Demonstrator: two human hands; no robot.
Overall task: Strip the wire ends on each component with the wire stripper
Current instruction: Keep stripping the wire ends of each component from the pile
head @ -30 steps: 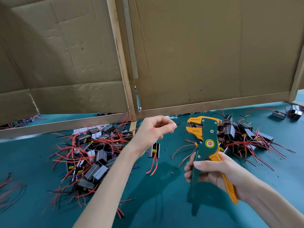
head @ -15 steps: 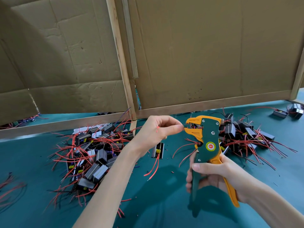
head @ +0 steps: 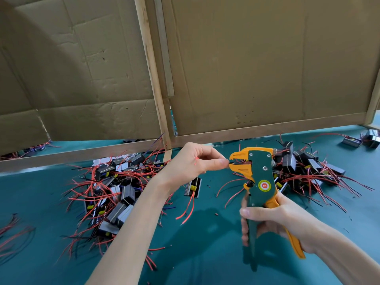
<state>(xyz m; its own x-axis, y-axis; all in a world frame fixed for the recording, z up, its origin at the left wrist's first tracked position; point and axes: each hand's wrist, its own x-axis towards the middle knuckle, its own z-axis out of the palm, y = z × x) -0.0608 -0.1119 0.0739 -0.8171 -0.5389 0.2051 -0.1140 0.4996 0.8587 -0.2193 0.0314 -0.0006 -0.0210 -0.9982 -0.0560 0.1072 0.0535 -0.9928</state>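
Note:
My left hand (head: 193, 162) pinches a thin wire between thumb and forefinger, its fingertips right at the orange jaws of the wire stripper (head: 260, 183). A small black component (head: 193, 187) hangs below that hand, with red wires trailing down. My right hand (head: 275, 221) grips the green and orange handles of the stripper, which stands upright with its jaws pointing left. The wire end inside the jaws is too small to make out.
A pile of black components with red wires (head: 115, 192) lies on the teal table (head: 205, 254) at the left. Another pile (head: 304, 171) sits behind the stripper at the right. Cardboard panels on wooden frames (head: 246, 79) close off the back. Loose red wires (head: 14, 235) lie far left.
My left hand moved right and brought the wire up to the stripper's jaws. The stripper shifted slightly, and my right hand's fingers look tighter on the handles.

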